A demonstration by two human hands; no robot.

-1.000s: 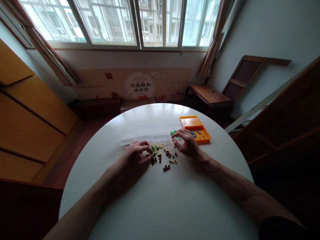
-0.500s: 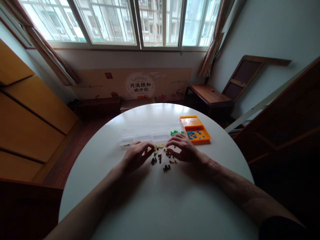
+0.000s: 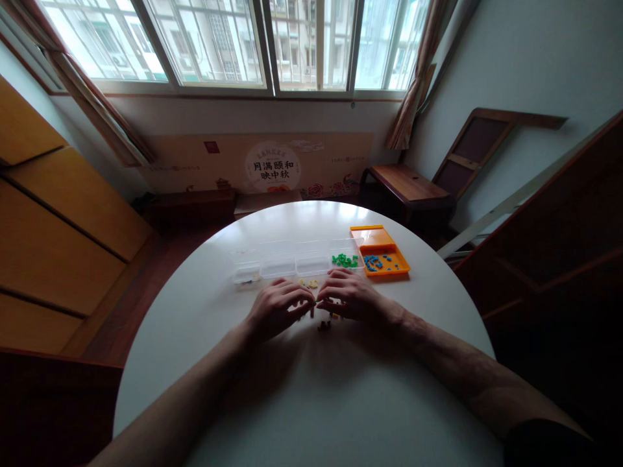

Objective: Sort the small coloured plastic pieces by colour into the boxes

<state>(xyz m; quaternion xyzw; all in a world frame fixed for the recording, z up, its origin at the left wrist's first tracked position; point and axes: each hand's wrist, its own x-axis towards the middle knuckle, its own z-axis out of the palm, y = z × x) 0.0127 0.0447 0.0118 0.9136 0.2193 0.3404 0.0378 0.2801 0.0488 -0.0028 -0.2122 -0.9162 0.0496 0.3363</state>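
My left hand point(image 3: 280, 306) and my right hand point(image 3: 353, 295) meet over the table, thumbs and fingertips pinched close together. A tiny speck of green shows between them, seemingly a small toy brick point(image 3: 316, 300) that both pinch; its shape is mostly hidden. Dark brown bricks point(image 3: 324, 325) lie just below the fingertips, and more are partly covered by my hands. Pale yellow bricks point(image 3: 311, 283) rest beyond the fingers. Behind my right hand, green bricks point(image 3: 344, 261) fill the right-hand compartment of a clear plastic box point(image 3: 278, 267).
An orange tray point(image 3: 403, 267) with blue bricks point(image 3: 374, 263) in its front part adjoins the box's right end. Everything stands on a round white table point(image 3: 311, 402). A wooden chair point(image 3: 409, 183) is beyond its far right edge, below the window.
Both hands have moved inward and slightly nearer to me, so their fingertips now meet. They cover more of the brown bricks, while more of the green bricks in the box shows.
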